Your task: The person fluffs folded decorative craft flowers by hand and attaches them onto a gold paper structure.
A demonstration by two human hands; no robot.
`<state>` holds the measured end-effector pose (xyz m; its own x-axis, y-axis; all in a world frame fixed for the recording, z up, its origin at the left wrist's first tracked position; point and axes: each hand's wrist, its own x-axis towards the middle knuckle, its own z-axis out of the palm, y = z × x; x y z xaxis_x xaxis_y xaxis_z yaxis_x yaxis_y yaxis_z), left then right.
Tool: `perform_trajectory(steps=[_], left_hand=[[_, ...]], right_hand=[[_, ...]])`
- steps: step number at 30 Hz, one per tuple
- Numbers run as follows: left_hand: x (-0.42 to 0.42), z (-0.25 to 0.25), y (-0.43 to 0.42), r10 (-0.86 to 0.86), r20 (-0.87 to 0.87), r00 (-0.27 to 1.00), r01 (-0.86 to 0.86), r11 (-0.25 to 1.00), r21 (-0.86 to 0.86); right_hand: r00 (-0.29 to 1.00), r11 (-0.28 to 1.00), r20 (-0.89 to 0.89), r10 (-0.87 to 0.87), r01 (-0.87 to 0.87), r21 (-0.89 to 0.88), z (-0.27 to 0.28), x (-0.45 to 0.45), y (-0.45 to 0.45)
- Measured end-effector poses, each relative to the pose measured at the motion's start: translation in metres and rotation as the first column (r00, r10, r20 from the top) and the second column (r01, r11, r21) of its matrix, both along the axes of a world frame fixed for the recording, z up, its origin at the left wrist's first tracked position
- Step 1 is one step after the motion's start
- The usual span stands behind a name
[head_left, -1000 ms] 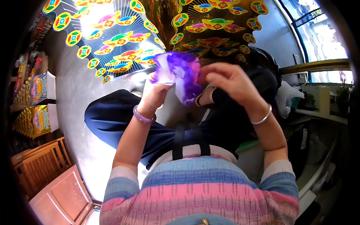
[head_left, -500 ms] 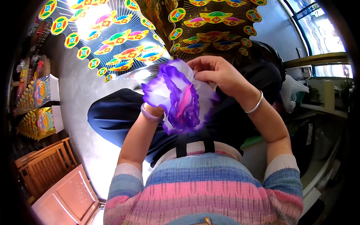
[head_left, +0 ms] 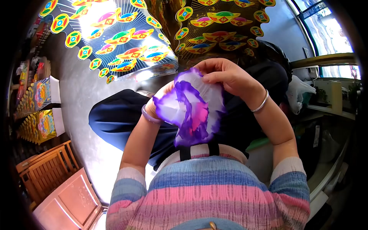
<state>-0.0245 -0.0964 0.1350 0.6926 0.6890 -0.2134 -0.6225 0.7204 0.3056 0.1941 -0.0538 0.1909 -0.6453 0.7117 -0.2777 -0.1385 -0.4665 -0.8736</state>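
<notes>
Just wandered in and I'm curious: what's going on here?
A person in a pink-and-blue striped knit top has a thin, ruffled, purple-edged white flower shape with a pink centre in front of them. The right hand's grip pinches its upper edge. The left hand's grip is at its left side, partly hidden, so how firmly it holds is unclear. Beyond is a shiny, scallop-edged panel printed with colourful shapes.

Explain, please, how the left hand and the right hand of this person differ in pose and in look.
The left hand is partly hidden behind the purple-edged white piece, while the right hand shows more fully and pinches the piece near its upper edge. The left wrist wears a pale purple bangle; the right wrist wears a silver bangle, which looks thinner. Both hands are bare and at the same piece.
</notes>
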Motion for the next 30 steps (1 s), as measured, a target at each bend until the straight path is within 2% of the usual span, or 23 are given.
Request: perform_trajectory(steps=[1,2,3,4,5,7,9,10,15,17,18,19,20,21,22,24,25,26,28,29,30], left_hand=[[0.003,0.004,0.002,0.045,-0.113,0.993,-0.056,0.994,-0.096],[0.005,0.01,0.001,0.174,-0.227,0.958,-0.075,0.918,0.389],[0.016,0.007,0.005,0.426,-0.337,0.839,-0.099,0.73,0.676],[0.014,0.0,0.01,0.344,-0.271,0.899,-0.191,0.865,0.465],[0.011,-0.006,0.014,0.281,-0.176,0.943,-0.241,0.946,0.218],[0.015,-0.005,0.015,0.379,-0.16,0.911,-0.334,0.909,0.25],[0.022,0.0,0.012,0.452,-0.178,0.874,-0.406,0.88,0.246],[0.031,0.01,0.011,0.498,-0.283,0.82,-0.441,0.864,0.244],[0.041,0.007,0.007,0.635,-0.277,0.721,-0.568,0.771,0.289],[0.042,0.004,0.006,0.675,-0.287,0.679,-0.599,0.736,0.316],[0.039,0.01,0.006,0.658,-0.269,0.704,-0.576,0.75,0.326],[0.042,0.017,0.006,0.667,-0.268,0.695,-0.612,0.744,0.268],[0.047,0.024,0.006,0.678,-0.267,0.685,-0.646,0.734,0.208],[0.05,0.033,0.005,0.689,-0.269,0.673,-0.679,0.72,0.147],[0.042,0.022,0.0,0.631,-0.106,0.769,-0.61,0.773,0.177],[0.036,0.009,-0.001,0.636,-0.223,0.739,-0.438,0.705,0.558],[0.034,0.006,-0.002,0.65,-0.275,0.708,-0.308,0.636,0.708],[0.033,0.004,0.003,0.645,-0.357,0.675,-0.095,0.556,0.826],[0.036,0.034,0.007,0.563,-0.439,0.7,0.055,0.57,0.82],[0.036,0.038,0.004,0.465,-0.377,0.801,-0.035,0.664,0.747],[0.035,0.042,0.002,0.376,-0.293,0.879,-0.109,0.756,0.645]], right_hand=[[0.987,0.99,0.139,-0.075,0.057,0.132,-0.002,0.002,0.001],[0.95,0.959,0.263,-0.166,0.093,0.269,-0.001,0.004,0.003],[0.89,0.909,0.369,-0.268,0.106,0.404,0.004,0.003,0.004],[0.816,0.8,0.332,-0.473,0.239,0.551,0.01,0.002,0.002],[0.784,0.72,0.257,-0.565,0.317,0.617,0.023,0.005,-0.002],[0.76,0.523,0.164,-0.629,0.258,0.812,0.04,0.003,-0.017],[0.766,0.217,0.2,-0.611,-0.081,0.973,0.053,-0.005,-0.023],[0.741,0.142,0.191,-0.644,-0.13,0.981,0.047,-0.01,-0.024],[0.669,0.033,0.142,-0.73,-0.173,0.984,0.042,-0.028,-0.033],[0.653,-0.039,0.107,-0.75,-0.205,0.978,0.041,-0.031,-0.035],[0.663,-0.096,0.088,-0.744,-0.236,0.967,0.037,-0.03,-0.035],[0.674,-0.155,0.069,-0.736,-0.267,0.951,0.032,-0.03,-0.034],[0.686,-0.184,0.06,-0.725,-0.277,0.943,0.026,-0.035,-0.041],[0.719,-0.158,0.101,-0.688,-0.284,0.946,0.017,-0.038,-0.048],[0.733,-0.158,0.12,-0.67,-0.298,0.941,0.012,-0.044,-0.054],[0.754,-0.129,0.158,-0.638,-0.307,0.943,0.011,-0.047,-0.06],[0.762,-0.099,0.178,-0.622,-0.302,0.948,0.011,-0.046,-0.062],[0.771,-0.067,0.198,-0.605,-0.298,0.952,0.011,-0.045,-0.062],[0.845,0.003,0.119,-0.521,-0.138,0.99,0.034,-0.028,-0.053],[0.874,0.047,0.075,-0.48,-0.059,0.997,0.046,-0.016,-0.046],[0.857,0.128,0.05,-0.513,0.018,0.992,0.052,-0.005,-0.036]])
